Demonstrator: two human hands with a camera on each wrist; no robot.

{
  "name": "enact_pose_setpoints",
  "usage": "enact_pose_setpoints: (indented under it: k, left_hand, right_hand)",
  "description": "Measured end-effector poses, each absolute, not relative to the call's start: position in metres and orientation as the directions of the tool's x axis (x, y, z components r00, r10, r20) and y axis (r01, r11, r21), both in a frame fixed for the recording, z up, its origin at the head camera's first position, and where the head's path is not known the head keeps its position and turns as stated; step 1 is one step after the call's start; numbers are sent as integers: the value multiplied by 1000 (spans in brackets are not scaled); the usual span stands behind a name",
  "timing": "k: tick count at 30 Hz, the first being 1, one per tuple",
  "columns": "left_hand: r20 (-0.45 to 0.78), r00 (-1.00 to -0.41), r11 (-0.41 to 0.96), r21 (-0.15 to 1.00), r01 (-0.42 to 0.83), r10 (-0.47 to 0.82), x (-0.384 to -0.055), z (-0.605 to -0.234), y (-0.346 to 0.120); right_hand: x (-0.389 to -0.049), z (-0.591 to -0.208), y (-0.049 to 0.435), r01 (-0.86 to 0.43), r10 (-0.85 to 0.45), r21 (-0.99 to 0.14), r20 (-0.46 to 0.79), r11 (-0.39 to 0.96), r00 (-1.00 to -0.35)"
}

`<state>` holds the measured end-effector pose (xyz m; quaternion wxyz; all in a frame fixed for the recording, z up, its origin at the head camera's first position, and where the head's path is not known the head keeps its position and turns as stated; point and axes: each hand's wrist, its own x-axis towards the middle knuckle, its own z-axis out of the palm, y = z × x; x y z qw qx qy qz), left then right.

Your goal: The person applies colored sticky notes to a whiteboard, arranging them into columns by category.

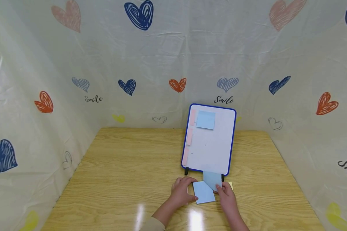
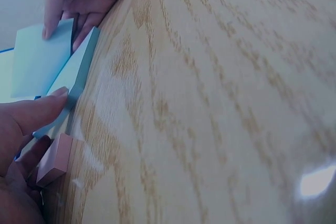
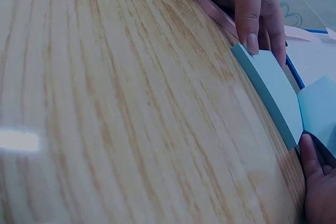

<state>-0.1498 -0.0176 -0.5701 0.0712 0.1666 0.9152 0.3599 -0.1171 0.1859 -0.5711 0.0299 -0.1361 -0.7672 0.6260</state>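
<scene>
My left hand (image 1: 181, 192) holds a pad of light-blue sticky notes (image 1: 203, 193) on the table, thumb at its near side and fingers at the far left corner. A single blue sticky note (image 1: 211, 180) is pinched by my right hand (image 1: 227, 198), thumb on top. That sheet is lifted off the pad, and its far edge overlaps the bottom of the whiteboard. In the left wrist view, a small pink sticky-note pad (image 2: 55, 160) lies beside the left fingers. A yellow pad (image 1: 230, 184) is mostly hidden behind the right hand.
A blue-framed whiteboard (image 1: 209, 144) leans back on black feet (image 1: 186, 171). It carries a blue sticky note (image 1: 206, 120) near the top and three pink strips (image 1: 189, 136) down its left side. Behind the wooden table (image 1: 127, 160) hangs a heart-printed curtain (image 1: 162, 57).
</scene>
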Motion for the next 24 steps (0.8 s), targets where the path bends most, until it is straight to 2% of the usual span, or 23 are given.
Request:
enact_pose_setpoints:
  k: [14,24]
  left_hand:
    - [-31,-936,690,684,237,352,-150,-570,-17]
    - [-32,-933,693,678,244,359,-151,-568,-19]
  right_hand:
    - [-117,-572,186,144,220,-983,-116,117,-969]
    - [-118,-573,186,159,266,-984,-133,79,-955]
